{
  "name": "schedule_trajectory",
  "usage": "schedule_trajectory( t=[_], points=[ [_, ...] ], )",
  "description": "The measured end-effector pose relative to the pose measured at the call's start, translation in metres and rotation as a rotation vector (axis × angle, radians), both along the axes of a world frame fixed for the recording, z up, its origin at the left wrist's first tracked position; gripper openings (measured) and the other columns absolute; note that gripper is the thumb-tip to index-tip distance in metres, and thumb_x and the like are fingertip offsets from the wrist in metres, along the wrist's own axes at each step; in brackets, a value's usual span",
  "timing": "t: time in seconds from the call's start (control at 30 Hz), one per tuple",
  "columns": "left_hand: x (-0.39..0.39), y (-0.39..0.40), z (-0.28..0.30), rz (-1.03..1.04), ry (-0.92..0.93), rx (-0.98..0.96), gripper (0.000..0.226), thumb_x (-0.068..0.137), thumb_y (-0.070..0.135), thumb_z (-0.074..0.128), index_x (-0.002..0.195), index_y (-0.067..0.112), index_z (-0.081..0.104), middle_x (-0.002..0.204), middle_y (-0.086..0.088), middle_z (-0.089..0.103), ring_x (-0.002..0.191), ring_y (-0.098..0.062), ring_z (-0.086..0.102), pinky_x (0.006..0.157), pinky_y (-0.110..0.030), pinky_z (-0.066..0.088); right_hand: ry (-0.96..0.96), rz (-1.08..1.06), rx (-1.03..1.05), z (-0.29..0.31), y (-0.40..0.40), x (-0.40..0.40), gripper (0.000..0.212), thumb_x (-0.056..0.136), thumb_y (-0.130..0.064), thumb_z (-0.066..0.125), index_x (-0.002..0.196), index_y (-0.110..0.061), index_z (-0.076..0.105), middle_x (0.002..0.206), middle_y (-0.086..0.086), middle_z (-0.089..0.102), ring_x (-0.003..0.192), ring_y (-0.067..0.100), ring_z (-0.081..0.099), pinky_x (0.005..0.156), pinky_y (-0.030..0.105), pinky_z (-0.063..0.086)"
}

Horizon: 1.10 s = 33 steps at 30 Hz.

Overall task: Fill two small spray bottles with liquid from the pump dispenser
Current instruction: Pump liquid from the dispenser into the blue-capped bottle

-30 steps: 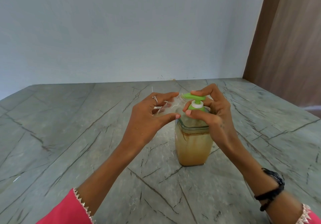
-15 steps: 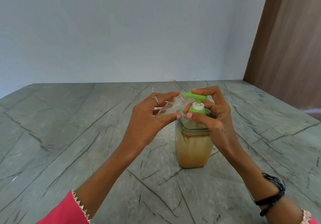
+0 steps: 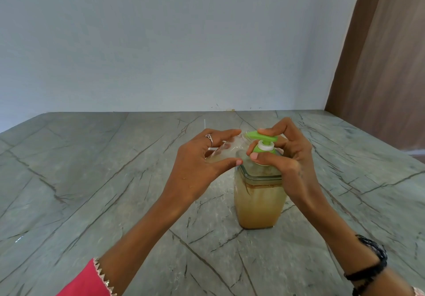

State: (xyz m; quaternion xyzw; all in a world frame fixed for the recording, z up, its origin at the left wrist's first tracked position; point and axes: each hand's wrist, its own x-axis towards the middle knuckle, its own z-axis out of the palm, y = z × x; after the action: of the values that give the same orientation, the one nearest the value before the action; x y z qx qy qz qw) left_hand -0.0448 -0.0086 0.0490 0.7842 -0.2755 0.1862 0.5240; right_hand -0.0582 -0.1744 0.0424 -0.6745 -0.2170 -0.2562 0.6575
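On the table: grey veined stone tabletop point(image 3: 92, 180) bears a clear square pump dispenser point(image 3: 258, 201) of tan liquid.
Right hand point(image 3: 292, 157): curled round its green pump head point(image 3: 262, 137).
Left hand point(image 3: 202, 164): pinches a small clear spray bottle point(image 3: 226, 149), tilted at the spout.

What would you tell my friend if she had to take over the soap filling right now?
Left hand: holds a small clear plastic spray bottle, tilted, its mouth at the spout.
Right hand: fingers on the green pump head, thumb under it at the collar.
The square clear pump dispenser of cloudy tan liquid stands upright on the grey marble-pattern counter.
Done: a little liquid seems to lie in the small bottle.
Left: keep pumping until it is full, then fill the second bottle, which is not in view.
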Motion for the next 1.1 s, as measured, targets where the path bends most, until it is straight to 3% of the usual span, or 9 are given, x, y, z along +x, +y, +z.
schedule_trajectory(
  t=[0.2,0.47,0.53,0.77,1.1],
  points=[
    [0.0003,-0.0004,0.0036,0.022,-0.003,-0.007,0.046,0.069,0.024,0.075,0.107,0.042,0.056,0.104,0.019,0.059,0.098,0.005,0.057,0.079,-0.003,0.045,-0.03,-0.002,-0.041,-0.0032,0.0006,-0.0018,0.04,0.069,-0.005,0.066,0.101,-0.027,0.054,0.08,0.0,0.072,0.078,0.015,0.07,0.068,0.021,0.053],
    [0.0012,-0.0002,0.0014,0.036,-0.003,0.016,0.052,0.07,0.02,0.077,0.105,0.048,0.053,0.098,0.027,0.056,0.093,0.011,0.056,0.078,-0.001,0.043,0.011,-0.02,0.008,0.0014,-0.0004,0.0022,0.027,0.062,-0.007,0.069,0.077,-0.026,0.056,0.078,0.008,0.073,0.075,0.022,0.071,0.066,0.027,0.055],
    [0.0004,-0.0003,0.0011,0.04,0.01,0.006,0.056,0.069,0.02,0.077,0.106,0.051,0.049,0.096,0.027,0.057,0.092,0.013,0.057,0.077,-0.001,0.043,0.013,-0.023,0.011,0.0012,-0.0006,0.0023,0.025,0.062,-0.007,0.068,0.078,-0.022,0.055,0.077,0.008,0.073,0.075,0.023,0.071,0.066,0.028,0.056],
    [0.0006,-0.0015,0.002,-0.004,0.063,-0.092,0.071,0.065,0.02,0.079,0.125,0.036,0.045,0.099,0.014,0.065,0.094,-0.002,0.064,0.083,-0.02,0.054,-0.021,-0.004,-0.042,-0.0026,0.0002,-0.0013,0.037,0.069,-0.006,0.066,0.098,-0.026,0.053,0.077,-0.002,0.073,0.077,0.013,0.07,0.07,0.022,0.053],
    [0.0014,-0.0016,-0.001,0.004,0.064,-0.076,0.074,0.063,0.022,0.08,0.124,0.039,0.043,0.096,0.018,0.064,0.093,0.001,0.063,0.083,-0.014,0.052,0.011,-0.037,0.01,0.0022,-0.001,0.0036,0.023,0.061,-0.007,0.068,0.077,-0.014,0.053,0.079,0.014,0.071,0.075,0.025,0.07,0.065,0.031,0.056]
  ],
)
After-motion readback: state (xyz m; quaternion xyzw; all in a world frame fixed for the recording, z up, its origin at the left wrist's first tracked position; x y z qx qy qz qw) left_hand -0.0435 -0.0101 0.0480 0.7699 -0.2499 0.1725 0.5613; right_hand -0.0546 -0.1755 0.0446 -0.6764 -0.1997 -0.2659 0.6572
